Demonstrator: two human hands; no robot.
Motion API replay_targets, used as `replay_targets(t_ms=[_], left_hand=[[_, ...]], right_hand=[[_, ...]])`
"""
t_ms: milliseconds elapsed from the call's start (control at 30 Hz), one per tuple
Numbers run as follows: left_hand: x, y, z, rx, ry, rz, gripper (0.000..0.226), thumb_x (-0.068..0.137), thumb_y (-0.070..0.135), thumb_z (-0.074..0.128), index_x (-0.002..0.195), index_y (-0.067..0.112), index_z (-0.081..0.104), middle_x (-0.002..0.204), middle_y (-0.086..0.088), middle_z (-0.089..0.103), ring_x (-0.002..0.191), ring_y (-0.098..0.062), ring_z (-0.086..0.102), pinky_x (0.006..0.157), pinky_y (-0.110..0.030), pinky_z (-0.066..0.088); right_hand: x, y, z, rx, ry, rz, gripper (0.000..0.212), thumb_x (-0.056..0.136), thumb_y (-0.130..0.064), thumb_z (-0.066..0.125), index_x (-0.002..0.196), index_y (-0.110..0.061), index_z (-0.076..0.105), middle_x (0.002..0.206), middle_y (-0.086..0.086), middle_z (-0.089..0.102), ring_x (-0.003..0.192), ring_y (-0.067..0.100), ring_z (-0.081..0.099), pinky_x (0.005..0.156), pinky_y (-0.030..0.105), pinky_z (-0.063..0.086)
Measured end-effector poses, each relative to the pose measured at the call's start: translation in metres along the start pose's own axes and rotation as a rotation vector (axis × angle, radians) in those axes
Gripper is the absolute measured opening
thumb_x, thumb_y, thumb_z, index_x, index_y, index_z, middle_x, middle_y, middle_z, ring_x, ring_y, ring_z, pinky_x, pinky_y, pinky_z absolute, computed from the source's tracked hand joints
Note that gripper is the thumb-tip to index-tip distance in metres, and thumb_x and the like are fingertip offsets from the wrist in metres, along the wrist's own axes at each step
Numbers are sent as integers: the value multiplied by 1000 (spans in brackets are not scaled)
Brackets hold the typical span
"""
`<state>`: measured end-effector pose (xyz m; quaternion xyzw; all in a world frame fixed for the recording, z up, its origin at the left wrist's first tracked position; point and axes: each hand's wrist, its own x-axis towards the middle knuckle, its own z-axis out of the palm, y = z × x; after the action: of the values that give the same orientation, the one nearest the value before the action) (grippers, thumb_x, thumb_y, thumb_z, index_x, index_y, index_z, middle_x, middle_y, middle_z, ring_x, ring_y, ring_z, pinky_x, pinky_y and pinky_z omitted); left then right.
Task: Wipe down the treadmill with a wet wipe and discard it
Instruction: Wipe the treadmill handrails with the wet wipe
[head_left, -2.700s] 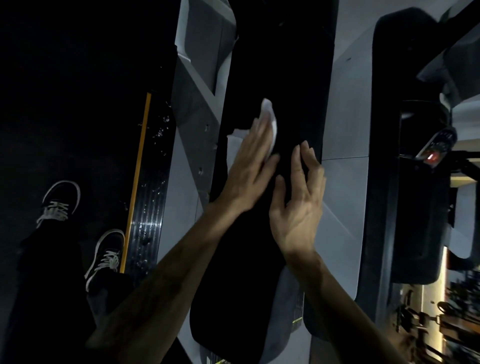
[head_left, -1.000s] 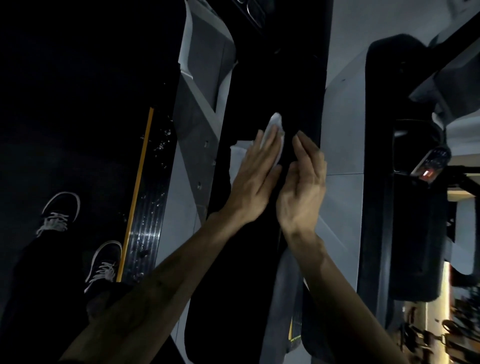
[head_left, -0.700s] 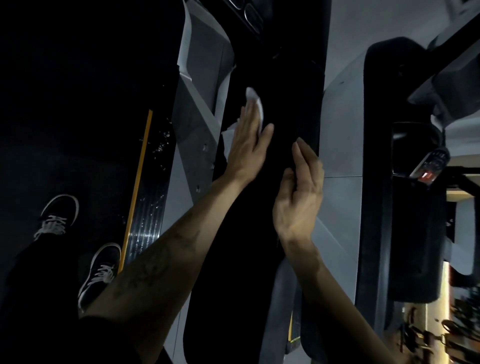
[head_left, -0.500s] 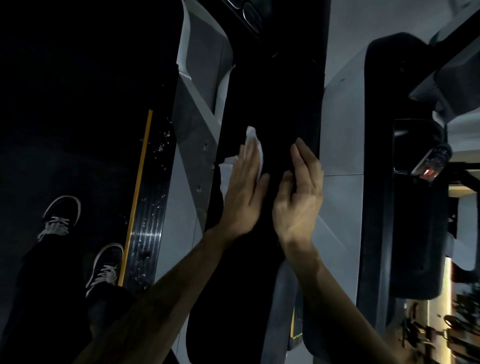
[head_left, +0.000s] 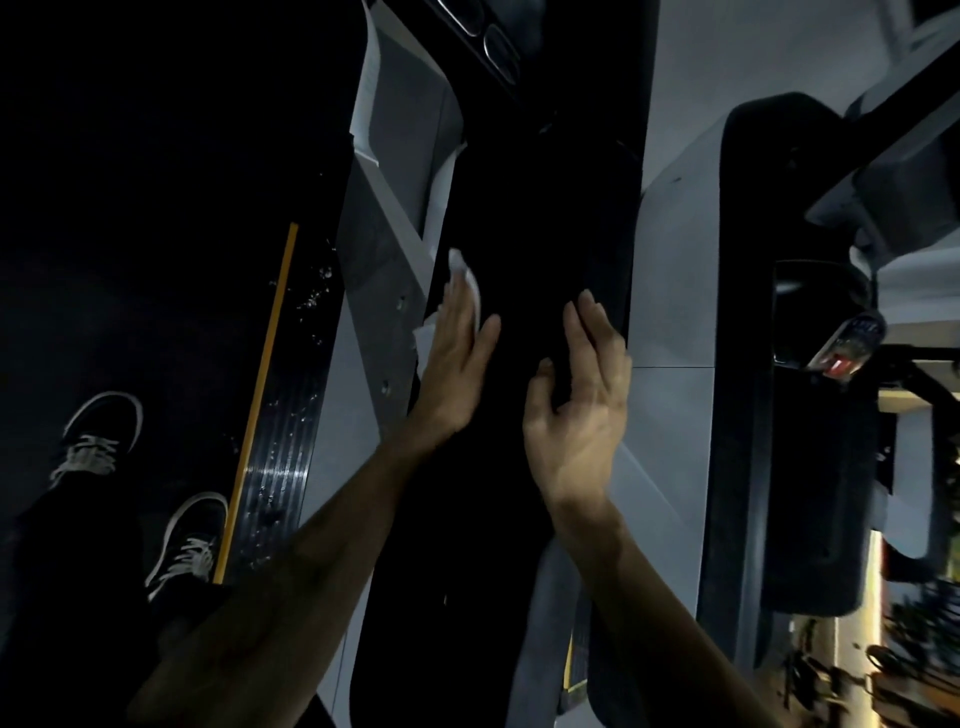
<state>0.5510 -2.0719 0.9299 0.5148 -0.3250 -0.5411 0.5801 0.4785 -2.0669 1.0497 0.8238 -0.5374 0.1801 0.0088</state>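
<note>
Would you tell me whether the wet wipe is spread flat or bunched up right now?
Mostly flat: the left hand presses the wet wipe against the dark panel with straight fingers; only its white edges show.

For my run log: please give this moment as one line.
left hand: presses wet wipe flat on black treadmill panel | right hand: open, empty

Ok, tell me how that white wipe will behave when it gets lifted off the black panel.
The wipe probably goes limp: its free edge already curls up past the left hand pressing it flat. It looks thin, so likely very light. Being wet, it may cling to the black panel.
</note>
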Motion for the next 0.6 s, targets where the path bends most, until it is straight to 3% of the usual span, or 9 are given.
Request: replay_targets(t_ms=[100,233,300,433,600], left_hand=[[-40,-6,10,32,-1,130,64,113,32,30,165,15,-2,173,6,-11,159,-15,-11,130,-49,0],[2,19,15,131,-41,308,60,111,32,28,164,15,7,173,-3,-4,160,-21,-8,130,-46,-1],[34,27,13,98,-7,245,62,109,39,27,164,16,8,173,-2,1,159,-16,-6,129,-35,-2],[57,23,6,0,25,64,65,110,44,28,165,21,0,174,3,-5,158,-7,-6,128,-28,-5],[-4,-3,1,-47,19,-17,68,111,46,27,165,25,-8,172,10,-13,157,-4,-10,130,-47,2]], right_hand=[[-1,0,1,-11,-14,7,51,91,-4,55,142,-1,56,153,12,49,144,27,44,114,49,43],[-2,1,1,15,-3,-8,50,92,-3,54,142,0,57,152,13,50,144,27,44,112,53,43],[-2,2,1,27,-4,-2,52,91,1,56,143,1,55,152,13,50,144,27,44,113,54,42],[-2,2,0,33,-2,-6,52,90,2,57,142,1,55,151,12,51,142,28,46,112,55,42],[-1,2,0,43,-9,-7,51,91,0,56,142,0,56,151,12,51,140,28,48,110,55,44]])
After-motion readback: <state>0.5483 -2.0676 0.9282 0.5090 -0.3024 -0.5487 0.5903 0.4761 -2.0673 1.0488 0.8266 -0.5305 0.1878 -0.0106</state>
